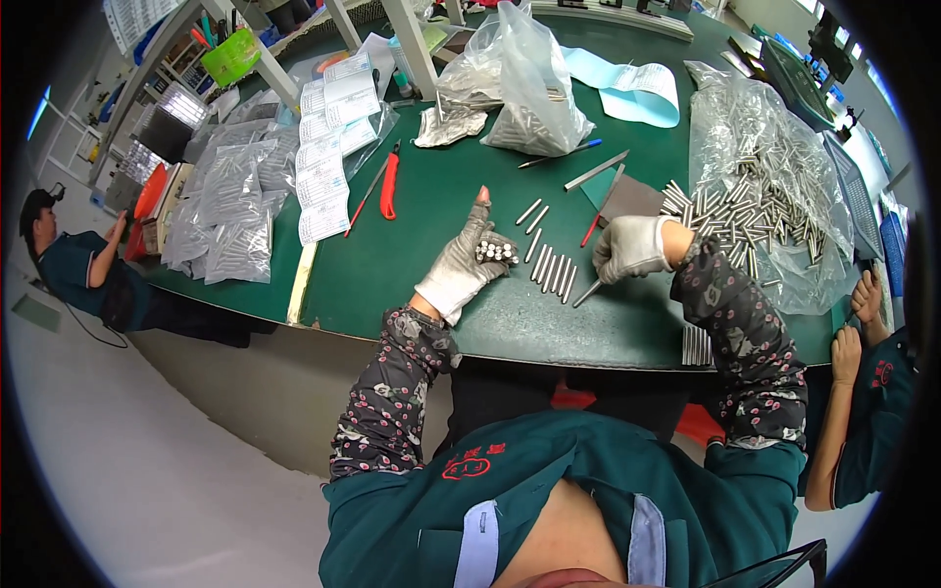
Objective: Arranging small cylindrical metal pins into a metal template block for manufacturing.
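Note:
My left hand point(459, 272), in a pale work glove with the thumb tip bare, is closed around a bundle of short metal pins point(497, 253), their ends facing up. My right hand point(627, 249), also gloved, pinches a metal pin point(587, 293) that points down toward the table. Between the hands lies a row of several loose pins point(556, 274), side by side on the green tabletop point(421, 323). Two more pins point(533, 213) lie just beyond the row. A stack of aligned pins point(697, 346) sits at the table's front edge, below my right forearm.
A large heap of pins point(760, 196) spreads over clear plastic at the right. Bagged pins point(235, 201) and paper slips point(323, 176) lie left, near a red-handled knife point(389, 186). A plastic bag point(534, 88) stands at the back. Other people point(867, 412) work at both sides.

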Demonstrator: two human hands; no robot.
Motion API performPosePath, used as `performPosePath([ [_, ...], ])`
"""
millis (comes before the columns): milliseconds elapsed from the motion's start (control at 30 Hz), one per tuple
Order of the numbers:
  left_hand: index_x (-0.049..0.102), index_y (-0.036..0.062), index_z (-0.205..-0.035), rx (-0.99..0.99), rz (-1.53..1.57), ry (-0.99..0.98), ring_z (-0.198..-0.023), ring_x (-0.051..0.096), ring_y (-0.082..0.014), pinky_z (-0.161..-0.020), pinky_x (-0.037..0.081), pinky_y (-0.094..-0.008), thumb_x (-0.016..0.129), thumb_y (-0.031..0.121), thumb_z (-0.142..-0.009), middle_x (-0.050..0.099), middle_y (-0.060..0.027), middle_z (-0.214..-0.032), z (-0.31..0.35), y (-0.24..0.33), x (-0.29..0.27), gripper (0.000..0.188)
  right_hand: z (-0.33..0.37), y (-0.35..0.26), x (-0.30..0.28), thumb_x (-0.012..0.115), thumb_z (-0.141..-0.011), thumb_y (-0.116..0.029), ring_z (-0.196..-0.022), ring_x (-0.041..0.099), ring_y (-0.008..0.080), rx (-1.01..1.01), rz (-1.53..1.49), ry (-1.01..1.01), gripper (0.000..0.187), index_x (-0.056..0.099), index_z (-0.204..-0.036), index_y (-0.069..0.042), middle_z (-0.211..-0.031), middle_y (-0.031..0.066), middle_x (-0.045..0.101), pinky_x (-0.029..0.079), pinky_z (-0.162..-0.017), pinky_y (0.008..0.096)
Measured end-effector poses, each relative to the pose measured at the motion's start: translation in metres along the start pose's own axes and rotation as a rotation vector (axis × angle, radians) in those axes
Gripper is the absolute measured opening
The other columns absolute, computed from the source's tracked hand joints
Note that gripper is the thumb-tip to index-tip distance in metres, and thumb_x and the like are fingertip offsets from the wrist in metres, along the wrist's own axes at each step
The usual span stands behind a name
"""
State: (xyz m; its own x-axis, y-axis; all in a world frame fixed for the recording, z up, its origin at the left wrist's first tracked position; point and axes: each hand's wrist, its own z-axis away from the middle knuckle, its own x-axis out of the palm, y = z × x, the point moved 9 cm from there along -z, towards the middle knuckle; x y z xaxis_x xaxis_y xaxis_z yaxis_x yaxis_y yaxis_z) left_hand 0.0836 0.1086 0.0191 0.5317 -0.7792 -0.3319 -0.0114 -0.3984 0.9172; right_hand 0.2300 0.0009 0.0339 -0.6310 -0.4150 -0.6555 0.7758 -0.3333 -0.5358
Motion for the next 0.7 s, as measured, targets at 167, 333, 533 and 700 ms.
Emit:
performPosePath([
  [167,0.012,0.0182,-0.147,0.02,-0.032,0.011,-0.086,0.062,-0.0126,-0.103,0.036,-0.0336,0.07,-0.008,-0.066,0.064,-0.001,-0.086,0.0,0.002,0.001,0.103,-0.004,-0.02,-0.017,0.064,-0.072,-0.023,-0.063,0.061,0.0215,-0.046,0.13,0.479,0.019,0.067,-0.084,-0.008,-0.069,0.0091,0.063,0.05,-0.064,0.0326],
  [333,0.017,0.0317,-0.146,0.059,-0.102,0.056,-0.092,0.056,-0.0128,-0.084,0.047,-0.0276,0.076,-0.004,-0.065,0.061,-0.0013,-0.098,0.003,0.001,-0.004,0.106,-0.033,-0.055,0.009,0.066,-0.072,-0.016,-0.065,0.055,0.0129,-0.246,-0.274,0.492,0.033,0.06,-0.101,-0.002,-0.07,0.005,0.057,0.046,-0.062,0.0264],
  [533,0.017,0.0277,-0.147,0.239,-0.389,0.191,-0.092,0.055,-0.014,-0.084,0.047,-0.0291,0.082,0.004,-0.062,0.056,-0.0027,-0.107,0.007,0.023,-0.018,0.109,-0.036,-0.079,0.016,0.062,-0.077,-0.012,-0.051,0.053,0.0097,-0.268,-0.48,0.478,0.024,0.062,-0.1,-0.004,-0.066,0.0025,0.058,0.044,-0.05,0.0261],
  [700,0.012,0.0278,-0.147,0.017,-0.053,0.1,-0.091,0.055,-0.0139,-0.083,0.047,-0.0292,0.084,0.006,-0.06,0.057,-0.0024,-0.105,0.006,-0.023,-0.02,0.115,-0.032,-0.086,0.013,0.063,-0.078,-0.013,-0.057,0.057,0.0106,-0.259,-0.472,0.505,0.021,0.064,-0.097,-0.003,-0.068,0.0054,0.062,0.047,-0.055,0.0256],
])
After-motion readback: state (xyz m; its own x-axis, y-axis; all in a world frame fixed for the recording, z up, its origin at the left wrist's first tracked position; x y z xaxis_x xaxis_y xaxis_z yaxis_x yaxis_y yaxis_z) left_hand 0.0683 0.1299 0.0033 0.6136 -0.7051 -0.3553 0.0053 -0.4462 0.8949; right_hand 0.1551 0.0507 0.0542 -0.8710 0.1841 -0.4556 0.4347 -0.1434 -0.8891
